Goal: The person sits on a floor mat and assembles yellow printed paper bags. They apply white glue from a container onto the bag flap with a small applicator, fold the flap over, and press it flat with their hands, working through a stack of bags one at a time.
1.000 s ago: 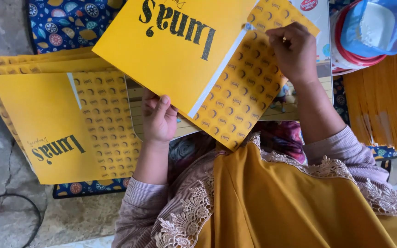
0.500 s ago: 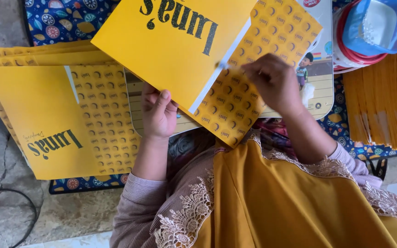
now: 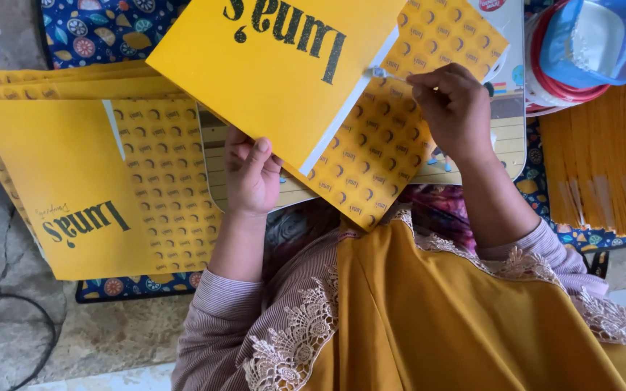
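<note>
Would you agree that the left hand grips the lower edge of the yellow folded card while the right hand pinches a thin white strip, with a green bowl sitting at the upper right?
Not quite: the bowl at the upper right is blue, not green, as the head view shows. The rest stands: the left hand grips the lower edge of the yellow folded card, and the right hand pinches a thin white strip.

Mauve ribbed sleeves, cream lace trim, mustard-yellow garment.
</note>
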